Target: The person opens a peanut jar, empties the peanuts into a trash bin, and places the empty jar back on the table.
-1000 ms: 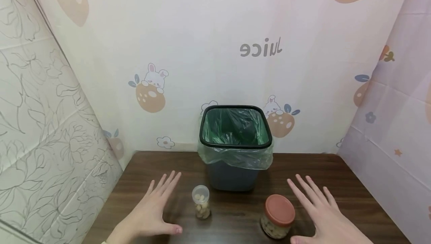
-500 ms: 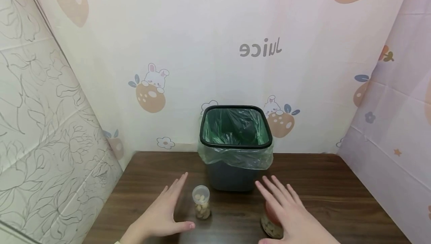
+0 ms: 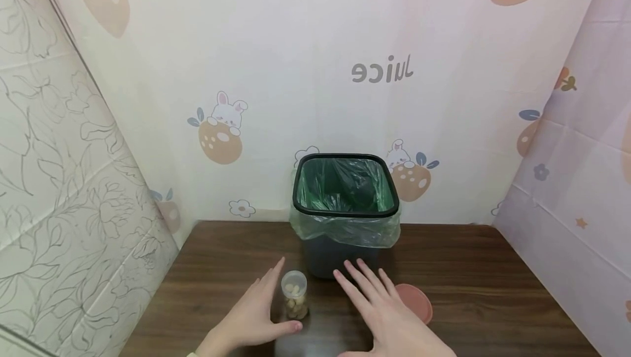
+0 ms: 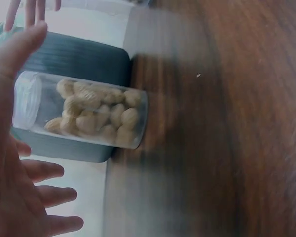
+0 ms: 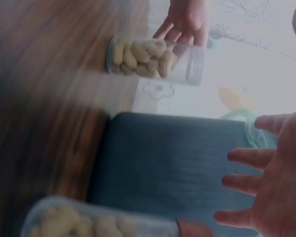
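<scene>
A slim clear jar [image 3: 295,299] of unshelled peanuts with a pale translucent lid stands upright on the table. My left hand [image 3: 251,313] is just left of it, fingers extended and thumb in front, apart from the jar in the left wrist view. My right hand [image 3: 386,316] hovers right of this jar, fingers spread, holding nothing. Behind it, a wider jar with a reddish lid [image 3: 418,301] is mostly hidden in the head view. Peanuts show through this wider jar [image 5: 84,224] at the bottom of the right wrist view.
A dark bin [image 3: 345,216] lined with a translucent bag stands behind the jars, near the back wall. Patterned curtains [image 3: 296,72] enclose the brown wooden table [image 3: 236,242] at the back and both sides.
My right hand has moved left from beside the red-lidded jar, passing in front of it. My left hand has shifted right, closer to the slim jar. Both jars have stayed put.
</scene>
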### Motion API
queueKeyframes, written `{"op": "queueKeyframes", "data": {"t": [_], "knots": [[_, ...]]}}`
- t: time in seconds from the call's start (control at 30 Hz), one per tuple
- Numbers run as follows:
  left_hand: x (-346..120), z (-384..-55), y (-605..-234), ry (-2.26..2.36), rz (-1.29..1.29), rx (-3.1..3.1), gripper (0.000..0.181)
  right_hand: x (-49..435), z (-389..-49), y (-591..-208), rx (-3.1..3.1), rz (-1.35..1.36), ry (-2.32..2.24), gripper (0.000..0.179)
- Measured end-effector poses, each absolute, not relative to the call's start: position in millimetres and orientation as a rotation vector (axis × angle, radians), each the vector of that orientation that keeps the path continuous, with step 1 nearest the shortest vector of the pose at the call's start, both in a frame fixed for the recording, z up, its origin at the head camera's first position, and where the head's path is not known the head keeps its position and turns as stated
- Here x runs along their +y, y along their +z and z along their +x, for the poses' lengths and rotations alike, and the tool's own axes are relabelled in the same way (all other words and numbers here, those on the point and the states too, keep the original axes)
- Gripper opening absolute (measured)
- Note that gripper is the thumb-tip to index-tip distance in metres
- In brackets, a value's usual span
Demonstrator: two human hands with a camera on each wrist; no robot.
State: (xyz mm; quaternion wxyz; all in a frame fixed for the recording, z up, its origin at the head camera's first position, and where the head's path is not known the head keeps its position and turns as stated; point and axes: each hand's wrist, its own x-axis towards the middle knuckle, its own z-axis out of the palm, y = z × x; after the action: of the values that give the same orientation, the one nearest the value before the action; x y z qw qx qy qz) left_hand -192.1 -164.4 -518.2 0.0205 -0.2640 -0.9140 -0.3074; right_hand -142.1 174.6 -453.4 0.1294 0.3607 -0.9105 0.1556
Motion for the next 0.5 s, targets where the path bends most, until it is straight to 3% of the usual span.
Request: {"op": "queueKeyframes", "data": {"t": [0.3,0.5], "knots": [[-152,-192,-531,-1.068,-0.831,-2.794,0.123,152,-145,-466,-2.752,0.983,0.635,0.106],[-145,-192,-537,-1.178,-0.798,-2.729,0.11,145,-150,-472,-2.786,0.963,0.744,0.104]]}}
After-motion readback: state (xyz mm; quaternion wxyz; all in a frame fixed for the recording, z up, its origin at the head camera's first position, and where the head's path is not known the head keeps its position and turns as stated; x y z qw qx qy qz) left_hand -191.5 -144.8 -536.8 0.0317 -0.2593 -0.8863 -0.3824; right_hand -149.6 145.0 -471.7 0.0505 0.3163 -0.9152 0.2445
